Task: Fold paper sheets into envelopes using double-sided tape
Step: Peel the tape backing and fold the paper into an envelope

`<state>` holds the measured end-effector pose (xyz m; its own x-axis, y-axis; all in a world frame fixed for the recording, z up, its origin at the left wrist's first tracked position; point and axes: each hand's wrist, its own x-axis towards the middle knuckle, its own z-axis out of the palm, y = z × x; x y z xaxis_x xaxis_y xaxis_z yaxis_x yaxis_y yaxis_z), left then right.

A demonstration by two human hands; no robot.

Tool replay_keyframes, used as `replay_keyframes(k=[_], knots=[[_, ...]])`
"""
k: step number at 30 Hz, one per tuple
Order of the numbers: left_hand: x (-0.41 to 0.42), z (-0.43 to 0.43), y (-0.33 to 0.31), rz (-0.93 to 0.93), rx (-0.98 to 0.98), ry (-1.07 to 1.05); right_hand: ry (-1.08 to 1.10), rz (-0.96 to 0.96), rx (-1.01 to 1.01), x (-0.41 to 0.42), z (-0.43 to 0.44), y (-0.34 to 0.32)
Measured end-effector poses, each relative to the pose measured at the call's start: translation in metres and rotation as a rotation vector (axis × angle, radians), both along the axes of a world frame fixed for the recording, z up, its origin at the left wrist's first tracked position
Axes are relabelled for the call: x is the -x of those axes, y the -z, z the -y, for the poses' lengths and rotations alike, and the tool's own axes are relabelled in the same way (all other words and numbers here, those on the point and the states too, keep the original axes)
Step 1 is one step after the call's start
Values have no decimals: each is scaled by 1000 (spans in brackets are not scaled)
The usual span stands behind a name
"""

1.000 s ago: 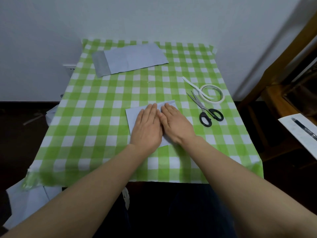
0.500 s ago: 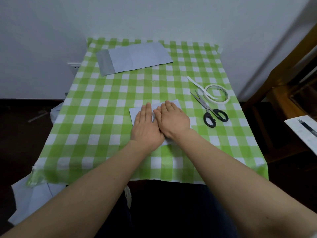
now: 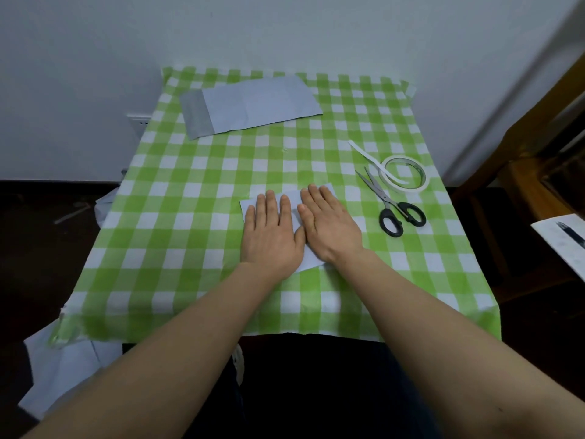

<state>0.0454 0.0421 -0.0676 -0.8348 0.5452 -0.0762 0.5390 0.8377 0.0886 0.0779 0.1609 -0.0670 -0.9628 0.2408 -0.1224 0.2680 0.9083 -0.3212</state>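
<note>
A small folded pale-blue paper (image 3: 292, 204) lies in the middle of the green checked table (image 3: 190, 217). Both my hands press flat on it with straight fingers: my left hand (image 3: 269, 236) covers its left half, my right hand (image 3: 329, 226) its right half, thumbs nearly touching. Most of the paper is hidden under them. A roll of white double-sided tape (image 3: 405, 174) with a loose curling strip lies to the right. Black-handled scissors (image 3: 389, 204) lie beside the roll, blades pointing away from me.
A larger folded pale-blue sheet (image 3: 250, 106) with a grey flap lies at the table's far left. More paper (image 3: 63, 365) lies on the floor at the near left. A wooden chair (image 3: 538, 160) and a sheet with a pen (image 3: 566, 239) stand to the right.
My hands have spread slightly apart on the paper, the left sliding left, so more paper shows between them. The view has shifted a little.
</note>
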Motion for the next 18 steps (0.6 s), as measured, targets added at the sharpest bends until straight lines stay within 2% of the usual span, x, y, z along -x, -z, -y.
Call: replay_keyframes(k=[6,12,18], knots=[[1,1,4,-3,1,-15,-12,66,-54,-2,-5,0],[0,1,4,-7,16,-66,9,38,-63,-1,-4,0],[4,-3,-5,126,14,-105,19,116,-47,4,-8,-10]])
